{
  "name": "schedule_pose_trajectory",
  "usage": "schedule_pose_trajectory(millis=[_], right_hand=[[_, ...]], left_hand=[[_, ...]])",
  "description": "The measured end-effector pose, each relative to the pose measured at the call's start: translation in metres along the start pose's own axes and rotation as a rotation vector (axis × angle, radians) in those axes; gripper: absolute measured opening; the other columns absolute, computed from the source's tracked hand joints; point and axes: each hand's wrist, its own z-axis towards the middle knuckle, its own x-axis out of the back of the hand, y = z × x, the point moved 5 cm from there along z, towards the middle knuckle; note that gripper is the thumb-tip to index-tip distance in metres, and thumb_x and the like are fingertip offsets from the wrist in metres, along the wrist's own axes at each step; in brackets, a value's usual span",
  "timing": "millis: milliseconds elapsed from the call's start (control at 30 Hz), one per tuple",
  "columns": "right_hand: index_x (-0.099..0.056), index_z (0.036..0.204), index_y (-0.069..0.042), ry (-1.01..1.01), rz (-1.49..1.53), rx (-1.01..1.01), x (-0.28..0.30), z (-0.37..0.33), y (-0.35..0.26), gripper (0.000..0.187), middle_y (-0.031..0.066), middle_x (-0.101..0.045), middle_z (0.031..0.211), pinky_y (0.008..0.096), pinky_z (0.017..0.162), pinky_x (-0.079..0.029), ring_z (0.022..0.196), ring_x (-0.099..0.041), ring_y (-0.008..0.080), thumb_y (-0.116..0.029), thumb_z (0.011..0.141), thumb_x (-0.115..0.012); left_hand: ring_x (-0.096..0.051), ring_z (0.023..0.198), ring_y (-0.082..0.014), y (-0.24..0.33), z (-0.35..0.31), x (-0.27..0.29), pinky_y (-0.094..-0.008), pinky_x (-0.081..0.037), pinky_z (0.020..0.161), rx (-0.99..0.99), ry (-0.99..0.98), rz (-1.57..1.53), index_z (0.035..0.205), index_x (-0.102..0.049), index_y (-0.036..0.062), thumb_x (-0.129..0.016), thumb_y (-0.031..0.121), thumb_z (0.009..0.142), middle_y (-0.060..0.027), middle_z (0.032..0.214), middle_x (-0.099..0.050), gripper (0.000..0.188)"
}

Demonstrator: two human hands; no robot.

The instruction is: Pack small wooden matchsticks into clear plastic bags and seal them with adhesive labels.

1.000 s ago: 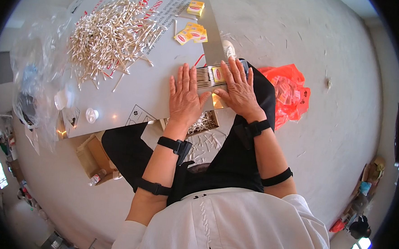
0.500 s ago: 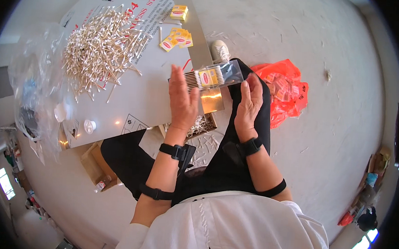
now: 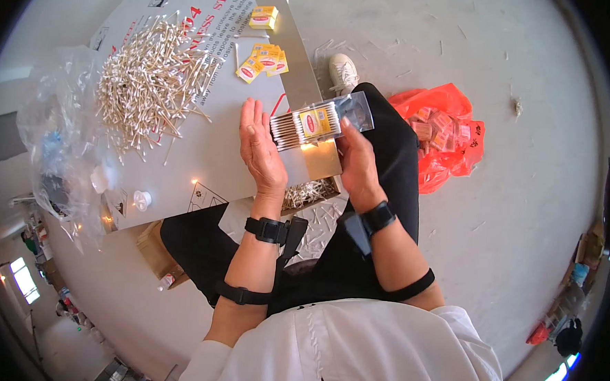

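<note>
A clear plastic packet of cotton swabs (image 3: 291, 131) with a yellow card (image 3: 315, 123) on it lies level over the table corner. My right hand (image 3: 360, 167) grips the packet's right end, its thumb on top of the film and its other fingers mostly hidden beneath. At the packet's left end my left hand (image 3: 263, 154) is held flat, fingers stretched out, its palm turned toward the swab tips. Whether that palm touches them I cannot tell. Further left a large heap of loose cotton swabs (image 3: 152, 82) covers part of the table. Several yellow cards (image 3: 263, 62) lie fanned out beyond my hands.
The steel-topped table (image 3: 171, 183) ends just under the packet. A stack of yellow cards (image 3: 263, 17) stands near its far edge. Below is a box of swabs (image 3: 310, 193). An open red bag (image 3: 454, 102) of packets lies on the floor. Clear plastic sheeting (image 3: 60, 122) hangs at left.
My right hand has moved left and its thumb now presses on the packet. My left hand has shifted left, baring the swab tips it partly covered before.
</note>
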Motion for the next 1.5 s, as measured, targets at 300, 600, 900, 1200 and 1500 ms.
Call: schedule_pose_trajectory(millis=[300, 600, 900, 1200, 1500], right_hand=[[-0.072, 0.101, -0.002, 0.069, -0.017, 0.342, -0.018, 0.033, -0.019, 0.024, 0.0032, -0.07, 0.094, 0.0263, 0.073, -0.051, 0.079, -0.063, 0.0109, -0.019, 0.085, -0.076], [-0.073, 0.097, -0.002, 0.109, -0.161, 0.486, -0.024, 0.026, -0.022, 0.019, -0.0008, -0.069, 0.087, 0.0243, 0.07, -0.048, 0.076, -0.059, 0.0071, -0.018, 0.088, -0.073], [-0.073, 0.095, -0.001, 0.112, -0.136, 0.52, -0.027, 0.021, -0.023, 0.016, -0.0024, -0.068, 0.085, 0.0238, 0.068, -0.047, 0.075, -0.058, 0.0056, -0.016, 0.09, -0.07], [-0.073, 0.093, -0.001, 0.114, -0.186, 0.541, -0.026, 0.021, -0.022, 0.016, -0.0031, -0.067, 0.083, 0.0238, 0.067, -0.047, 0.073, -0.056, 0.0051, -0.016, 0.091, -0.069], [-0.068, 0.103, 0.001, 0.052, -0.145, 0.442, -0.02, 0.025, -0.02, 0.022, 0.0048, -0.07, 0.096, 0.0268, 0.076, -0.051, 0.083, -0.063, 0.0108, -0.018, 0.092, -0.066]], left_hand=[[-0.029, 0.142, -0.0318, 0.0, -0.001, -0.009, -0.0444, -0.019, 0.118, -0.026, 0.048, 0.102, 0.146, -0.027, -0.006, -0.035, 0.046, 0.103, -0.0202, 0.152, -0.03, 0.067], [-0.031, 0.141, -0.0309, -0.002, -0.004, -0.018, -0.0437, -0.02, 0.118, -0.04, 0.085, 0.122, 0.144, -0.027, -0.0068, -0.034, 0.045, 0.104, -0.0206, 0.149, -0.032, 0.066], [-0.028, 0.142, -0.0299, -0.003, -0.009, -0.025, -0.0434, -0.019, 0.118, -0.036, 0.132, 0.125, 0.145, -0.027, -0.0069, -0.036, 0.046, 0.103, -0.0207, 0.15, -0.03, 0.068], [-0.032, 0.139, -0.0303, -0.009, -0.012, -0.037, -0.0441, -0.019, 0.117, -0.014, 0.165, 0.038, 0.142, -0.031, -0.006, -0.039, 0.04, 0.102, -0.0205, 0.147, -0.036, 0.062], [-0.051, 0.112, -0.0276, 0.027, -0.016, -0.022, -0.0415, -0.041, 0.097, -0.341, -0.239, 0.908, 0.101, -0.062, 0.006, -0.071, 0.001, 0.075, -0.01, 0.114, -0.058, 0.028]])
